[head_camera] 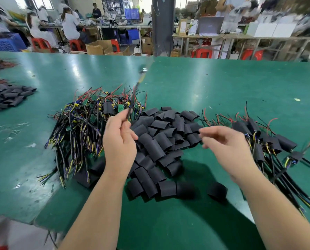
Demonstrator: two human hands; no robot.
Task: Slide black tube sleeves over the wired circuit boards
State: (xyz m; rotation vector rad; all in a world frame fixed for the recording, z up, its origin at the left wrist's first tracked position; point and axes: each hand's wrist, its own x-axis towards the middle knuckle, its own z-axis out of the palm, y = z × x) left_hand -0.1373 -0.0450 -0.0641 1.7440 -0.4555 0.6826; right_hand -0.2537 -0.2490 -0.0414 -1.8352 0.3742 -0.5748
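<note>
Landmark: central heap of black tube sleeves (159,141) on the green table (222,87).

Left hand (119,139) is raised over the left edge of the sleeve heap, fingers pinched on a wired board (138,87). Its cable runs up and away from the hand, motion-blurred; the board end is hard to resolve.

Right hand (226,143) hovers over the right edge of the heap, fingers loosely curled and spread, nothing visible between them; some blur.

Left of the heap: pile of unsleeved wired circuit boards (85,123), green boards with red, black, yellow and blue leads, tangled.

Right of the heap: pile of sleeved boards (269,141), black tubes on, cables trailing toward the near-right table edge.

Near side of the heap: two single sleeves (217,190) lie apart from it.

Far left of the heap: second stack of flattened sleeves (8,98).

Containers: beyond the table, behind the heap, open cardboard boxes (98,46) on the floor and a blue crate (5,43) at left; contents cannot be told.
</note>
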